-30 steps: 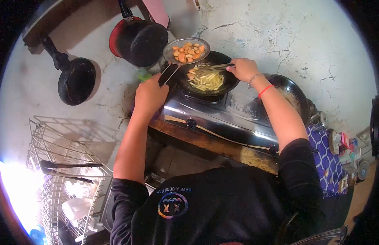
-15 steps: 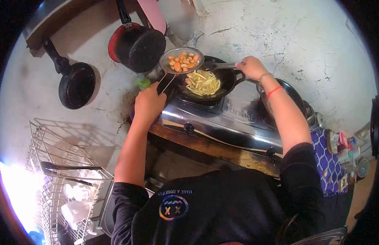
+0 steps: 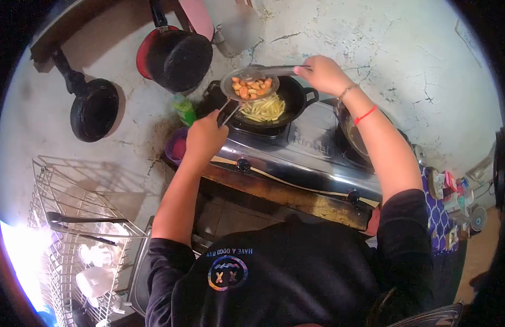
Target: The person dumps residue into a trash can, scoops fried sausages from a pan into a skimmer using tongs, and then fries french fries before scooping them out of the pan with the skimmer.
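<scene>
- Gripping the strainer [image 3: 227, 89] by its two thin wires, the left hand [image 3: 206, 137] was closed around them; a level wrist seemed wise, since a tilt could have spilled the load.
- Closed too, the right hand [image 3: 326, 75] held a metal utensil [image 3: 280, 71] by its handle, thumb toward the working end; a light, guided grip looked better than a hard push.
- That utensil's far end overlapped the strainer's far rim in the view; whether it touched the mesh I could not tell, so gentle contact would have been the safer choice.
- Brown chunks [image 3: 252, 89] lay gathered in the strainer, which stood above part of the wok [image 3: 294, 101]; holding it within the wok's outline seemed right, so that drips or strays fell inside.
- Pale strips [image 3: 265, 109] sat in the wok just below the strainer in the view, partly hidden by it; some clearance would have left them free to be stirred.
- The wok rested on the left burner of the stove [image 3: 312, 143], its loop handle near the right forearm; keeping skin off that metal seemed prudent, though no flame showed.
- Beyond the left hand stood a green bottle [image 3: 185, 110], close enough to deserve care with any sideways swing.
- Under the right forearm, a second pan [image 3: 353, 136] occupied the other burner; a raised elbow suited that reach.
</scene>
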Demonstrator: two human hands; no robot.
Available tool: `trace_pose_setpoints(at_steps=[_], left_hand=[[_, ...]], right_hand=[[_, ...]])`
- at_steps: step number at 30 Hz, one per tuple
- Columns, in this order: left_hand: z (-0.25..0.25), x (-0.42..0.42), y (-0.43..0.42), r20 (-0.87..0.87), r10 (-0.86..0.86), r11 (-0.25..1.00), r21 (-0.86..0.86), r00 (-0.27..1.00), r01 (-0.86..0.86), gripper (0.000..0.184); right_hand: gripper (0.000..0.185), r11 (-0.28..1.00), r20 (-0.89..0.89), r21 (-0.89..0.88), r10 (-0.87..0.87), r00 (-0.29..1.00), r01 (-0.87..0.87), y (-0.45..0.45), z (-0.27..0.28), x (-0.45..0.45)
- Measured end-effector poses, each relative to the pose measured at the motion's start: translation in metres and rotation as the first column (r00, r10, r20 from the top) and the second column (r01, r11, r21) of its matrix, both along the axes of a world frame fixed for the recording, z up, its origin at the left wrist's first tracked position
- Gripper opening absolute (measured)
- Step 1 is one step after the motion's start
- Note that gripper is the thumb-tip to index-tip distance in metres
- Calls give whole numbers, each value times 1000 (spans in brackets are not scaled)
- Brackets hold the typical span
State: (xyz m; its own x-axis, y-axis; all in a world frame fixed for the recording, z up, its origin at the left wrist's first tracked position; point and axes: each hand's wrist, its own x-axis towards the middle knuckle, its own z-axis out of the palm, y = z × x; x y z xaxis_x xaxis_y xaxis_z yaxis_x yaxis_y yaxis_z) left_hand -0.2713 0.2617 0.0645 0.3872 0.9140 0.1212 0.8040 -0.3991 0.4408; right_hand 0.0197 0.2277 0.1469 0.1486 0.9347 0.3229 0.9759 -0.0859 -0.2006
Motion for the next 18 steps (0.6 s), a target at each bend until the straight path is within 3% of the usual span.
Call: trace_pose_setpoints(at_steps=[2, 5, 8, 12, 15, 17, 18], left_hand=[[0, 0, 4, 3, 2, 999, 47, 1000, -2, 46], [7, 0, 3, 57, 25, 999, 33, 998, -27, 45], [-1, 3, 9, 59, -1, 996, 89, 998, -4, 46], [-1, -3, 13, 58, 61, 996, 56, 996, -64, 46], [3, -4, 18, 37, 90, 992, 88, 995, -93, 46], [11, -4, 16, 2, 85, 993, 85, 996, -85, 42], [13, -8, 16, 72, 58, 994, 85, 996, -64, 40]], right_hand=[[44, 999, 132, 39, 24, 991, -29, -6, 15, 3], [48, 1000, 105, -20, -20, 994, 22, -28, 49, 11], [50, 996, 95, 85, 0, 995, -9, -49, 66, 29], [53, 982, 0, 124, -145, 989, 144, -51, 51, 58], [55, 971, 94, -5, -237, 967, 239, -38, 22, 86], [54, 961, 43, -61, -268, 962, 271, -28, -4, 77], [53, 961, -41, -110, -259, 965, 253, -24, -14, 63]])
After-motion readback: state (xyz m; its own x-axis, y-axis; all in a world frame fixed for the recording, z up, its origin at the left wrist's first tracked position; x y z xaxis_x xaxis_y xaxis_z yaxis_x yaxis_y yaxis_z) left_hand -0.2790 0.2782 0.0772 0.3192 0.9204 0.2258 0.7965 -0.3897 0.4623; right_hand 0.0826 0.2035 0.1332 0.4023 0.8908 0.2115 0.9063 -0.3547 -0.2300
